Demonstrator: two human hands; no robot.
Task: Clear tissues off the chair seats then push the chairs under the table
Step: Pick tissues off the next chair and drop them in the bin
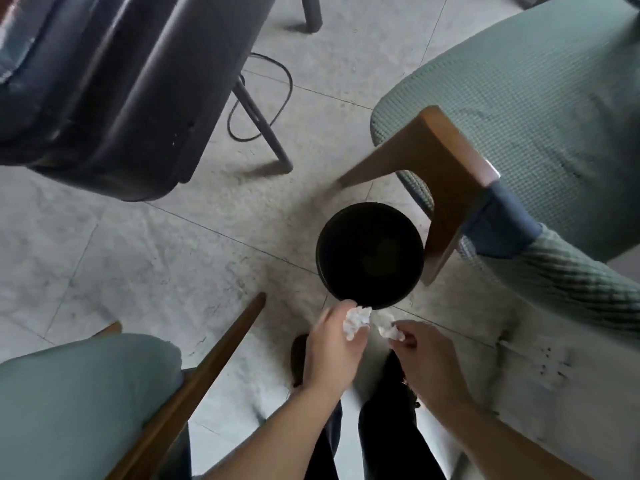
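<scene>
I had a crumpled tissue (pixel 356 321) pinched in my left hand (pixel 332 351), fingers curled round it, and a second tissue (pixel 390 330) pinched at the fingertips of my right hand (pixel 427 362). Both grips were closed on paper, neither released. The two wads sat close together just short of the near rim of the black bin (pixel 370 255), not yet over its mouth.

The bin stood on the tiled floor (pixel 138 258), and its inside looked dark; I could not tell whether anything lay in it. A wooden arm of the green chair (pixel 536 109) hung right beside the bin's far-right rim. A second green chair (pixel 69 403) filled the near-left corner of the view, and a dark chair (pixel 104 81) the far-left, with a loop of cable (pixel 263 95) on the floor behind its leg. What I could see of the seats showed no tissue, though the picture was blurred.

I judged this to be the disposal step of the clearing stage. The next move called for carrying both hands forward over the bin and letting go, then turning to the chairs. No table was in view.
</scene>
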